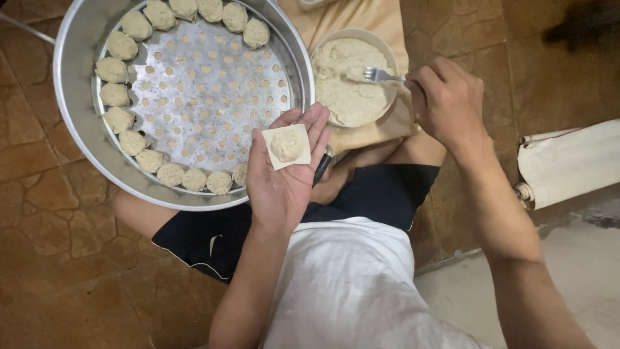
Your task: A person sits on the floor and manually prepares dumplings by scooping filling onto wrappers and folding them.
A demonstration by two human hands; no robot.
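My left hand [285, 174] lies palm up over my lap, its fingers flat under a small square dough wrapper [287, 146] with a lump of pale filling on it. My right hand [447, 102] grips a metal fork [378, 75] whose tines rest in the pale filling inside a round bowl [381, 48]. To the left, a round perforated metal steamer tray [74, 103] holds several finished dumplings [113, 70] lined along its rim.
I sit on a brown tiled floor [58, 271] in dark shorts and a white shirt. The bowl rests on a tan cloth [361, 19]. A rolled white cloth [568, 161] lies at the right. A dark handle [322, 167] pokes out below my left hand.
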